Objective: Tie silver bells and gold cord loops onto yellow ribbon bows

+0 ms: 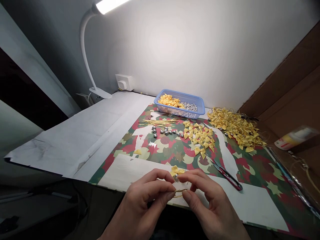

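Observation:
Low in the head view, my left hand (pixel 147 198) pinches a thin gold cord (pixel 179 191) between thumb and fingertips. Opposite it, my right hand (pixel 212 203) is closed, its thumb and fingertips at the other end of the same cord. Just beyond the fingertips is a yellow ribbon bow (pixel 176 170), with a small silver bell (pixel 176 177) at its near side. Whether the cord passes through the bell is hidden by my fingers. Red-and-black thread snips (pixel 228 176) lie to the right of my right hand.
Behind my hands lie gold cords (pixel 158 122), loose silver bells (pixel 166 131) and yellow bows (pixel 203 136). A blue basket (pixel 201 106) holds more bows and bells. Corded bows (pixel 232 128) are heaped at right, beside a cardboard wall (pixel 287 83). A lamp (pixel 85 50) stands left.

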The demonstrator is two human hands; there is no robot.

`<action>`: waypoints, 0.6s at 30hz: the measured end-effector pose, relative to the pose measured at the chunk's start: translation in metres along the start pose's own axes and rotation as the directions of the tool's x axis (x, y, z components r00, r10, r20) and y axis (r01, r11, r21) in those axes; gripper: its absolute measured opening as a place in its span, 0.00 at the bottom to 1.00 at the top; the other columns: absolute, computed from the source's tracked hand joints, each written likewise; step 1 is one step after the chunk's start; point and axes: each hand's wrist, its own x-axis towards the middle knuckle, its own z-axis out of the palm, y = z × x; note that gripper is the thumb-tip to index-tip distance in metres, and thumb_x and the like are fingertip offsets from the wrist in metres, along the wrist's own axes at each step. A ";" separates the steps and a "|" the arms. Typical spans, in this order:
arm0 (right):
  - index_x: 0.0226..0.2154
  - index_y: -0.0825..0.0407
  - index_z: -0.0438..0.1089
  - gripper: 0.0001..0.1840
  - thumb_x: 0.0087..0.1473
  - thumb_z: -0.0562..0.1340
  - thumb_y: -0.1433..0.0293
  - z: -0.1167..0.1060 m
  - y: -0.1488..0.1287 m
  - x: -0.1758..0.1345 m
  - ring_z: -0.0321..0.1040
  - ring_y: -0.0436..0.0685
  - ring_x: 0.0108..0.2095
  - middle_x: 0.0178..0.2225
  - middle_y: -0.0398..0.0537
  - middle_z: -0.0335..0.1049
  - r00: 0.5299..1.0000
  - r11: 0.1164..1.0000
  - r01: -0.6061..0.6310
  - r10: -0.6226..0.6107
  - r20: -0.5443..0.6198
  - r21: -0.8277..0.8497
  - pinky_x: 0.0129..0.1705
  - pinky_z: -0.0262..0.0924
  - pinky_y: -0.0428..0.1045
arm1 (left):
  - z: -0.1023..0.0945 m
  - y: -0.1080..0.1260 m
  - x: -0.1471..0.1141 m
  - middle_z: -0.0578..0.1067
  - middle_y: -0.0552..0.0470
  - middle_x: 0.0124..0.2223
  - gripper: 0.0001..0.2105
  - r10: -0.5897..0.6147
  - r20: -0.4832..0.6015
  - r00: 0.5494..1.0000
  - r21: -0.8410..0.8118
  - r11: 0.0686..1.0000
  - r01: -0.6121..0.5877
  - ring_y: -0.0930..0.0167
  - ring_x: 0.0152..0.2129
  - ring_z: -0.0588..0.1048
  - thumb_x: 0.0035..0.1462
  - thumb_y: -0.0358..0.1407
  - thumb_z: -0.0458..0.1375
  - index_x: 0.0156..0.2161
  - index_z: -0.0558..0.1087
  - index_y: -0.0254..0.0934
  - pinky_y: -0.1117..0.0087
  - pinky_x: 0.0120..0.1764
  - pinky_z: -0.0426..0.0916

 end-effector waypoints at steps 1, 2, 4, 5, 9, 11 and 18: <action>0.51 0.45 0.72 0.15 0.63 0.61 0.73 0.000 0.001 0.000 0.72 0.52 0.45 0.47 0.45 0.75 1.000 1.000 -0.006 0.006 -0.002 0.020 0.45 0.67 0.44 | 0.000 0.001 0.000 0.78 0.51 0.42 0.10 -0.018 0.008 1.000 -0.011 1.000 0.018 0.68 0.35 0.78 0.63 0.30 0.58 0.33 0.81 0.42 0.75 0.34 0.71; 0.52 0.45 0.71 0.15 0.63 0.61 0.73 0.000 0.001 0.000 0.72 0.51 0.45 0.47 0.44 0.76 1.000 0.999 -0.015 0.015 0.002 0.034 0.45 0.67 0.44 | 0.000 0.002 0.000 0.77 0.50 0.42 0.11 -0.031 0.015 0.999 -0.027 0.999 0.032 0.68 0.35 0.77 0.63 0.31 0.58 0.33 0.81 0.41 0.74 0.35 0.72; 0.49 0.45 0.73 0.13 0.62 0.62 0.72 0.002 0.000 0.000 0.74 0.51 0.43 0.44 0.42 0.78 0.999 0.997 -0.045 0.044 0.017 0.058 0.45 0.67 0.44 | 0.001 0.003 0.000 0.77 0.50 0.41 0.11 -0.053 0.028 0.998 -0.064 0.996 0.055 0.67 0.35 0.77 0.63 0.31 0.57 0.33 0.81 0.41 0.73 0.36 0.72; 0.46 0.46 0.74 0.11 0.62 0.62 0.72 0.003 -0.001 0.000 0.74 0.52 0.42 0.42 0.42 0.78 0.998 0.995 -0.062 0.060 0.021 0.073 0.45 0.67 0.44 | 0.001 0.003 0.000 0.76 0.50 0.40 0.10 -0.064 0.030 0.998 -0.076 0.995 0.066 0.67 0.35 0.77 0.63 0.31 0.58 0.33 0.81 0.41 0.73 0.36 0.72; 0.39 0.48 0.74 0.08 0.64 0.59 0.72 0.005 -0.002 0.000 0.75 0.52 0.39 0.37 0.43 0.77 0.996 0.990 -0.090 0.089 0.013 0.111 0.42 0.66 0.45 | 0.000 0.003 0.001 0.75 0.50 0.40 0.10 -0.091 0.039 0.995 -0.059 0.994 0.093 0.68 0.34 0.76 0.63 0.32 0.58 0.33 0.81 0.41 0.74 0.34 0.70; 0.36 0.49 0.73 0.07 0.64 0.59 0.72 0.006 -0.001 -0.001 0.73 0.51 0.36 0.34 0.42 0.76 0.996 0.990 -0.090 0.091 0.001 0.106 0.39 0.65 0.45 | -0.001 0.003 0.001 0.75 0.50 0.41 0.11 -0.096 0.044 0.994 -0.041 0.994 0.098 0.69 0.34 0.76 0.63 0.32 0.57 0.32 0.81 0.41 0.74 0.33 0.69; 0.36 0.47 0.71 0.07 0.64 0.59 0.74 0.009 0.000 -0.002 0.71 0.51 0.35 0.33 0.41 0.74 0.999 1.000 0.001 -0.001 -0.051 0.018 0.37 0.63 0.45 | 0.001 0.000 0.001 0.75 0.51 0.40 0.11 -0.043 0.050 0.998 -0.033 0.998 0.044 0.69 0.33 0.76 0.64 0.31 0.56 0.32 0.80 0.41 0.73 0.35 0.69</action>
